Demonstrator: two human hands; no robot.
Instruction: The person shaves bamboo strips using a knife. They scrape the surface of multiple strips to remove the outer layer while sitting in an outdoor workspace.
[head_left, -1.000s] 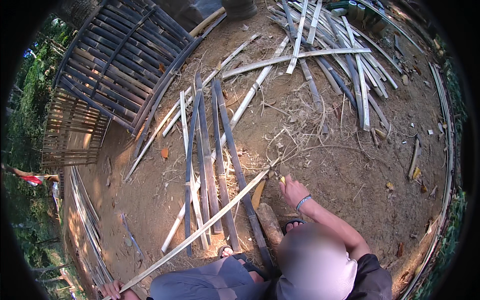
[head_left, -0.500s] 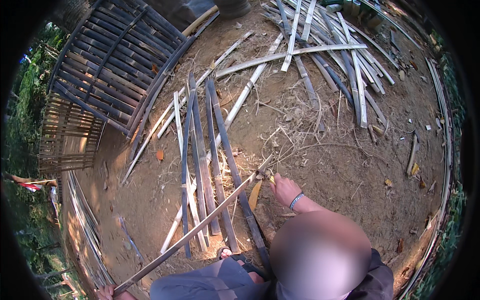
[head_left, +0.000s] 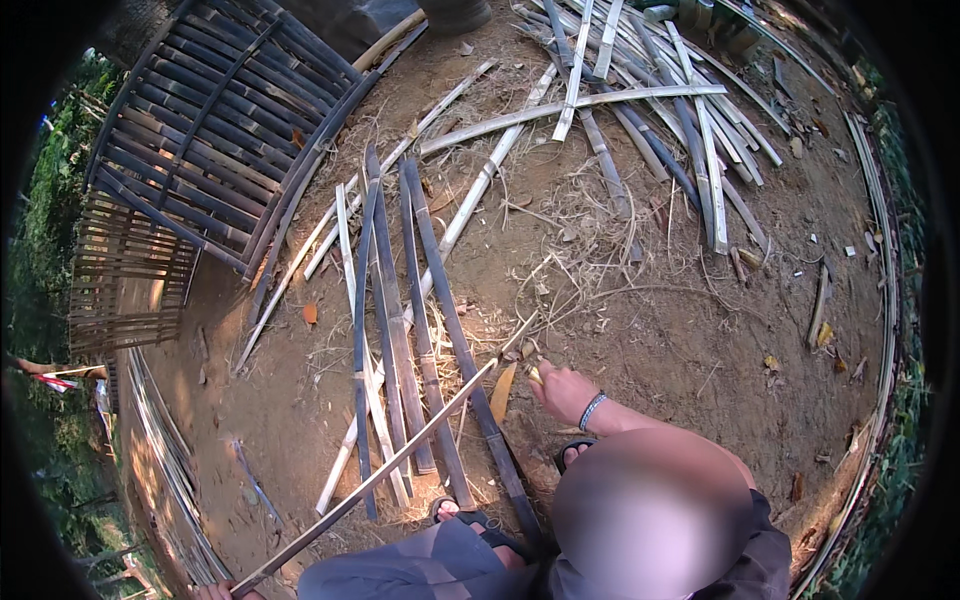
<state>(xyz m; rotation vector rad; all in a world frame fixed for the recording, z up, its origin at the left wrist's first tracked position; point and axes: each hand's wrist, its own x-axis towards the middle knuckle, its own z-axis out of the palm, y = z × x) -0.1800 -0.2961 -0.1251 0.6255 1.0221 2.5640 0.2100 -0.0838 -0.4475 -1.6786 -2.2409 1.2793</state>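
Note:
A long, narrow bamboo strip (head_left: 378, 470) slants from the lower left up to the middle of the head view. My left hand (head_left: 215, 591) is closed around its near end at the lower edge, partly cut off. Toward the far end, my right hand (head_left: 565, 394), with a braided bracelet at the wrist, grips a small yellow-handled tool (head_left: 535, 376). The tool's working end lies close against the strip; its exact kind is too small to make out. Under the strip lie several dark bamboo slats (head_left: 455, 300), side by side on the soil. A brown leaf (head_left: 502, 392) is beside the tool.
A heap of split bamboo (head_left: 690, 120) spreads at the far right. Dark slatted bamboo panels (head_left: 225, 120) stand at the far left. Thin shavings (head_left: 590, 235) litter the dirt. More strips (head_left: 165, 450) lie along the left. My sandalled foot (head_left: 447, 510) is near the slats.
My right hand and the tool have shifted slightly down and left along the strip. The whole view has moved a little, and another sandalled foot now shows below my right wrist.

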